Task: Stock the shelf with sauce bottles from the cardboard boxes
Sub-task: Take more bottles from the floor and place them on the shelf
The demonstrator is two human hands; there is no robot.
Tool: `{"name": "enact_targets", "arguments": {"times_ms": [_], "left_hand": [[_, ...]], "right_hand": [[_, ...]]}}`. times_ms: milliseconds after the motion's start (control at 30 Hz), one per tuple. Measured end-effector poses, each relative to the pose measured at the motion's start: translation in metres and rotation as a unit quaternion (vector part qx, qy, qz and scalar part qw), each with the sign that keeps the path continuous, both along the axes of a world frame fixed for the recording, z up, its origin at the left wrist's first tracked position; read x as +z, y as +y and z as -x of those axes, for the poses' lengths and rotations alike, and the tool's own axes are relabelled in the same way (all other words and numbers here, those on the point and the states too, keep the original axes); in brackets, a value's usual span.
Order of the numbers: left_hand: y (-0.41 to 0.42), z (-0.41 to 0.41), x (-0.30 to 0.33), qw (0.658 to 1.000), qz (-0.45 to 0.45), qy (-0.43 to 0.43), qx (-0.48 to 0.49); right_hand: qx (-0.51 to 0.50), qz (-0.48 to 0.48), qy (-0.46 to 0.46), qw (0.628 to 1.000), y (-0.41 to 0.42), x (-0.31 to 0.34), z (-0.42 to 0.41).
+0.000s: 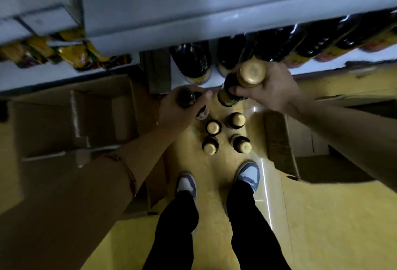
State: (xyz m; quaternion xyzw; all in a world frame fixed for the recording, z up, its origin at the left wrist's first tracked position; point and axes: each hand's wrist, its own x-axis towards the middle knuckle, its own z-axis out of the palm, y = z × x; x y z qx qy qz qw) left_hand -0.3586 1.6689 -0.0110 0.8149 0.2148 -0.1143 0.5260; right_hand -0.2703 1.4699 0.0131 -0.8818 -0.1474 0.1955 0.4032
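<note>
Stocking looks partly done – dark sauce bottles (279,44) already line the shelf (193,22) just beyond both hands. The left hand (178,108) grips one dark bottle (185,98) by its neck; the right hand (268,87) is curled round a gold-capped bottle (251,74), with a second bottle (229,95) touching its fingertips. Four more bottles (225,134) stand on the floor just below the hands, awaiting shelving – judging by that, several trips remain. Open cardboard boxes (75,115) sit left of the left hand and beyond the right, contents unclear

4 bottles on floor (226,133), 2 held, 2 boxes (71,117).
</note>
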Motion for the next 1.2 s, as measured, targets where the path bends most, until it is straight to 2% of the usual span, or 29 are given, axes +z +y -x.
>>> {"name": "enact_targets", "arguments": {"times_ms": [133, 233, 367, 567, 800, 1033, 1200], "left_hand": [[-0.008, -0.003, 0.09, 0.998, -0.011, -0.056, -0.035], [-0.016, -0.008, 0.16, 0.992, -0.055, -0.061, -0.097], [-0.027, -0.012, 0.263, 0.976, -0.117, -0.104, -0.15], [-0.036, -0.013, 0.396, 0.946, -0.141, -0.161, -0.243], [-0.06, -0.007, 0.555, 0.9, -0.114, -0.193, -0.374], [-0.1, 0.001, 0.673, 0.86, -0.073, -0.27, -0.428], [-0.153, 0.009, 0.746, 0.818, -0.044, -0.328, -0.47]], "right_hand": [[-0.009, -0.027, -0.026, 0.999, -0.011, 0.092, 0.009], [-0.042, -0.015, -0.046, 0.998, -0.02, 0.168, 0.019], [-0.082, 0.012, -0.096, 0.992, -0.033, 0.273, 0.036], [-0.131, 0.015, -0.178, 0.975, -0.051, 0.396, 0.073], [-0.215, -0.005, -0.24, 0.947, -0.07, 0.544, 0.121], [-0.267, -0.012, -0.336, 0.903, -0.101, 0.662, 0.162], [-0.319, -0.031, -0.367, 0.873, -0.142, 0.726, 0.188]]}}
